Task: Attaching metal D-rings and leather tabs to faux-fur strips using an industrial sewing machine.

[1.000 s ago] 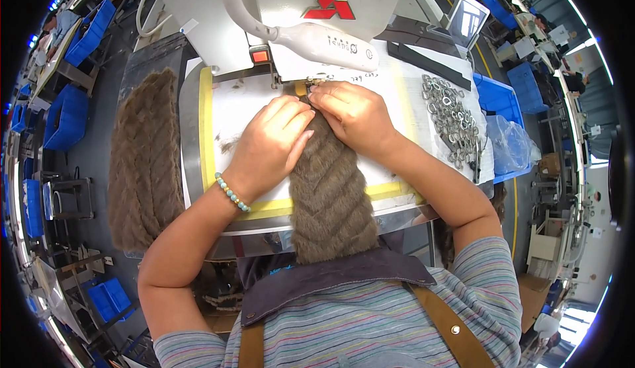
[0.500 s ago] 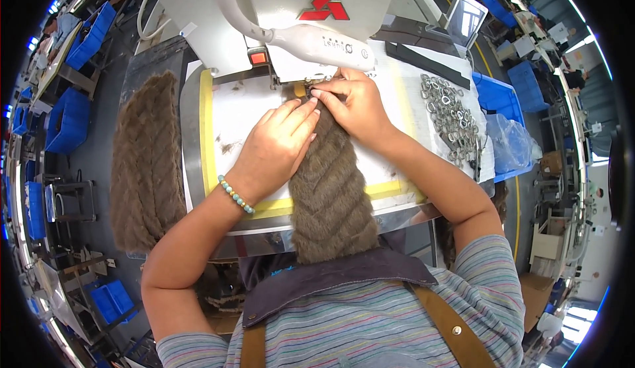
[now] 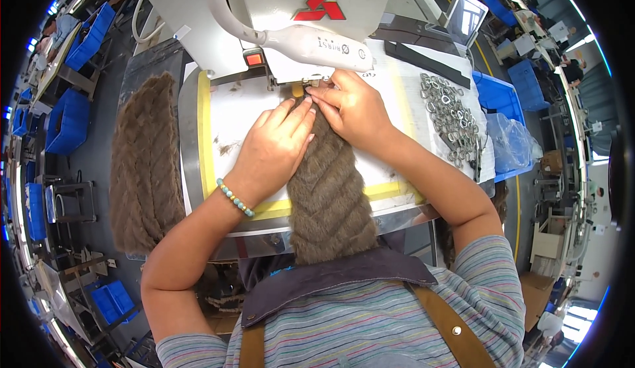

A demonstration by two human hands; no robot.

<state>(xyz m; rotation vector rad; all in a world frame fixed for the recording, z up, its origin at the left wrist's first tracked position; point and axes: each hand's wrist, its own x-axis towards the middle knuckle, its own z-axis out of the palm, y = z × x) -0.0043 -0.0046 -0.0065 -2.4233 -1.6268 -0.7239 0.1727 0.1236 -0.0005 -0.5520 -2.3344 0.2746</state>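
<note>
A long brown fur strip [image 3: 331, 196] with chevron ridges runs from the presser area of a white sewing machine [image 3: 264, 1] down to a dark apron at my body. My left hand [image 3: 271, 146] lies over the strip's left edge near its upper part, fingers pressed together and gripping it. My right hand [image 3: 354, 110] pinches the narrow top end just below the machine's metal presser foot [image 3: 305, 83], beside a small yellow piece [image 3: 297, 90]. The very fingertips and what lies beneath them are partly hidden.
Another fur piece [image 3: 142, 163] lies at the left. At the right are metal rings [image 3: 446, 113], a black strip [image 3: 426, 64], a blue bin [image 3: 509, 97] with clear plastic and a small screen [image 3: 463, 21]. Yellow tape [image 3: 205, 123] edges the white work surface. Other workbenches line both sides.
My left hand has shifted slightly down from a second ago. My right fingers lifted briefly at half a second and are lower again, still at the strip's top end.
</note>
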